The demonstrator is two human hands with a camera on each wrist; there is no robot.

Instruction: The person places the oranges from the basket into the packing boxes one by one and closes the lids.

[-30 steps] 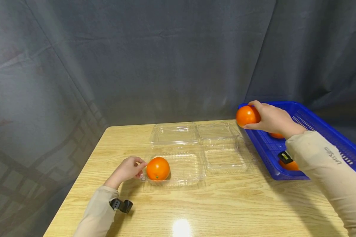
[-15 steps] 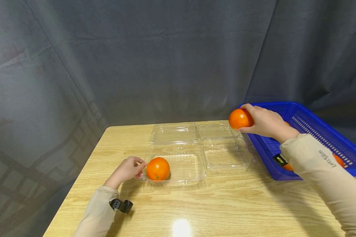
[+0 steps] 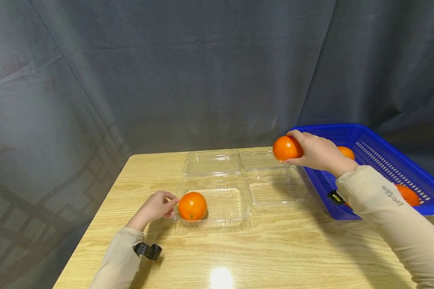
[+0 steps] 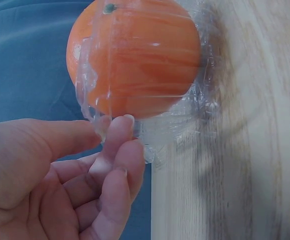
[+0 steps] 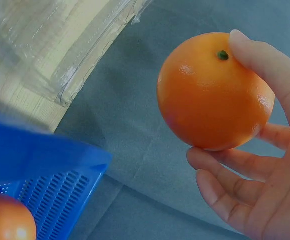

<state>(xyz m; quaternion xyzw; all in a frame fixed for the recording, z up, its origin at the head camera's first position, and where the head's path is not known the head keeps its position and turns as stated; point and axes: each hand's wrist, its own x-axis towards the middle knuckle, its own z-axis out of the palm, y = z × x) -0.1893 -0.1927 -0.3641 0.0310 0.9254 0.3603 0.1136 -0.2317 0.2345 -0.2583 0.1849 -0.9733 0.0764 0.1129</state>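
My right hand (image 3: pixel 314 151) holds an orange (image 3: pixel 286 148) between thumb and fingers, raised over the back left corner of the blue basket. In the right wrist view this orange (image 5: pixel 212 95) shows its green stem spot beside my thumb. At the left, my left hand (image 3: pixel 156 208) pinches the left rim of a clear plastic clamshell box (image 3: pixel 224 204) between thumb and index finger. Inside that box, at its left end, sits another orange (image 3: pixel 193 206). The left wrist view shows the thumb and fingertips (image 4: pixel 125 122) right at the clear rim below the orange.
A second clear clamshell box (image 3: pixel 275 188) stands to the right of the first, both with lids folded back. The blue basket (image 3: pixel 322 192) at the right holds several oranges, one of them by its near wall (image 3: pixel 408 195). A grey curtain (image 3: pixel 202 80) hangs behind the wooden table (image 3: pixel 275 253).
My right hand has carried its orange leftward and slightly down, from over the basket toward the right box's lid. The left hand and the orange in the box have stayed put.
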